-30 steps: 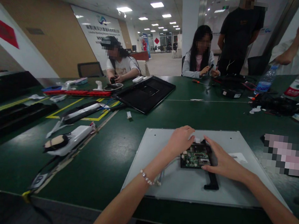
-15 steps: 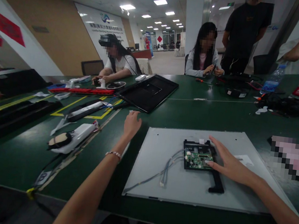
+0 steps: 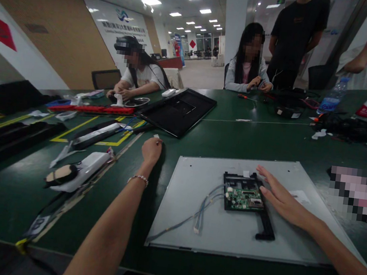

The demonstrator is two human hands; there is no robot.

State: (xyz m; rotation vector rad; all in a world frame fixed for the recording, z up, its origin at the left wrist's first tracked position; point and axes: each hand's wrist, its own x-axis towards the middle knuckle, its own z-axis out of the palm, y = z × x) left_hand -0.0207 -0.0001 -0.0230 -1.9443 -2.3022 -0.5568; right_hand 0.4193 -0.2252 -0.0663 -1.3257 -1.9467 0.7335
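Note:
A flat grey-white metal panel (image 3: 175, 203), like the back of a screen, lies in front of me. On it sits a black plastic frame (image 3: 266, 226) carrying a green circuit board (image 3: 241, 198), with thin grey cables (image 3: 201, 211) trailing to the left. My right hand (image 3: 281, 201) is open, its fingers stretched along the right side of the frame; whether they touch it is unclear. My left hand (image 3: 151, 151) is closed above the table left of the panel. A small pale bit shows at its fingertips, too small to name.
A black screen housing (image 3: 180, 112) lies beyond my left hand. To the left are a white device with a strap (image 3: 82, 172) and long black parts (image 3: 16, 139). Water bottles (image 3: 334, 96) stand at the far right. Two people sit across the green table (image 3: 236, 139).
My left hand has shifted left and its fingers have curled closed. My right thumb has drawn back off the circuit board. The view has turned slightly.

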